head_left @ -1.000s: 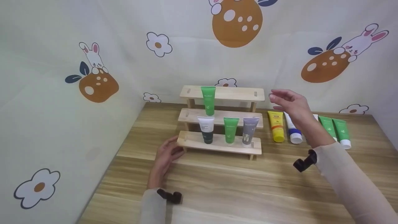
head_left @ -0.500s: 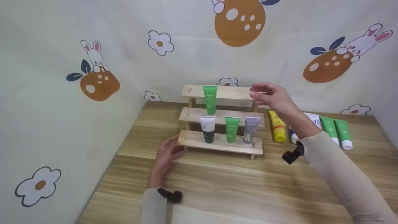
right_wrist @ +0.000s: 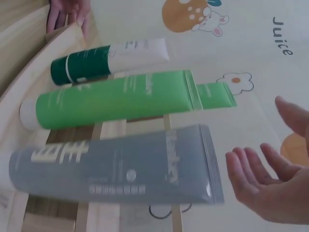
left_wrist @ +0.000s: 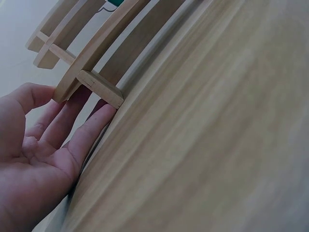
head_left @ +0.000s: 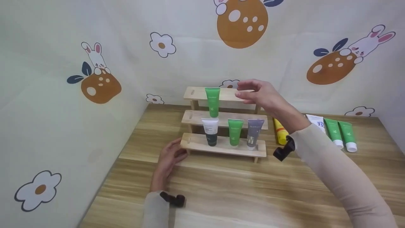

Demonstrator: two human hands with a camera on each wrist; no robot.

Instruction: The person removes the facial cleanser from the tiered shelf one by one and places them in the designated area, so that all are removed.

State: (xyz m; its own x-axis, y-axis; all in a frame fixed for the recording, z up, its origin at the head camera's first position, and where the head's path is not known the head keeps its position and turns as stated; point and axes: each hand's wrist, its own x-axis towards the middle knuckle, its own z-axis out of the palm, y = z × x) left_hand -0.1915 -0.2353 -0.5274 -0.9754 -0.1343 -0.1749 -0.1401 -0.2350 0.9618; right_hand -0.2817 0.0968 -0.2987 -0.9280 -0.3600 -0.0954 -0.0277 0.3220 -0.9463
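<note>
A three-tier wooden display stand (head_left: 196, 117) stands on the table. My left hand (head_left: 169, 156) grips the left end of its lowest shelf, with the thumb at the top edge and the fingers underneath, as the left wrist view shows. My right hand (head_left: 261, 95) hovers over the right part of the top shelf, fingers loosely bent, holding nothing. Upright on the middle shelf is a green squeeze tube (head_left: 213, 103). The lowest shelf carries a white and dark green tube (head_left: 211, 131), another green tube (head_left: 235, 133) and a grey tube (head_left: 254, 133), the nearest in the right wrist view.
Right of the stand, several tubes lie on the wooden table (head_left: 221, 190): a yellow tube (head_left: 281, 133) partly behind the right arm, a white tube (head_left: 316, 123) and two green tubes (head_left: 347, 136). A patterned cloth (head_left: 190, 69) hangs behind and along the left.
My right hand has moved left, from above the lying tubes to over the top shelf. The left hand keeps its place at the stand, and the tubes have not moved.
</note>
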